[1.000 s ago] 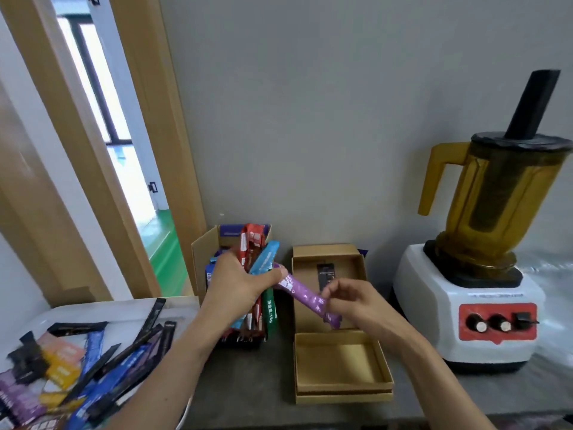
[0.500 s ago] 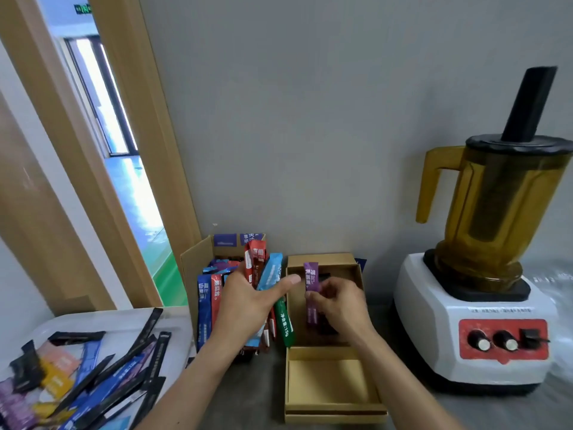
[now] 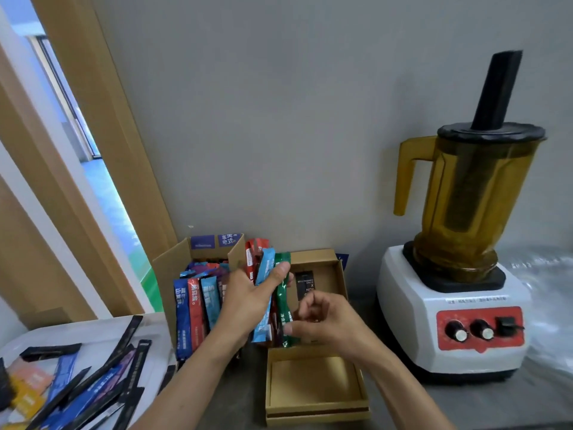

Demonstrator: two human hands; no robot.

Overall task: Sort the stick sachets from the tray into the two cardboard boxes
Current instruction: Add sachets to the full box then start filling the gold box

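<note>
White tray (image 3: 93, 332), left: logged many sachets (image 3: 102, 386) unsorted. Left box (image 3: 169, 274): found packed. Left hand (image 3: 248, 302): seen gripping a bundle (image 3: 263, 274). Right hand (image 3: 331, 324): seen pinching green sachet (image 3: 283, 302), fingers curled. Right box (image 3: 336, 274): found one black sachet (image 3: 305, 283). Judged roughly half done.

I read a white X and the letters NUN on the black sachet (image 3: 305, 285) in the right-hand cardboard box (image 3: 334, 276).
</note>
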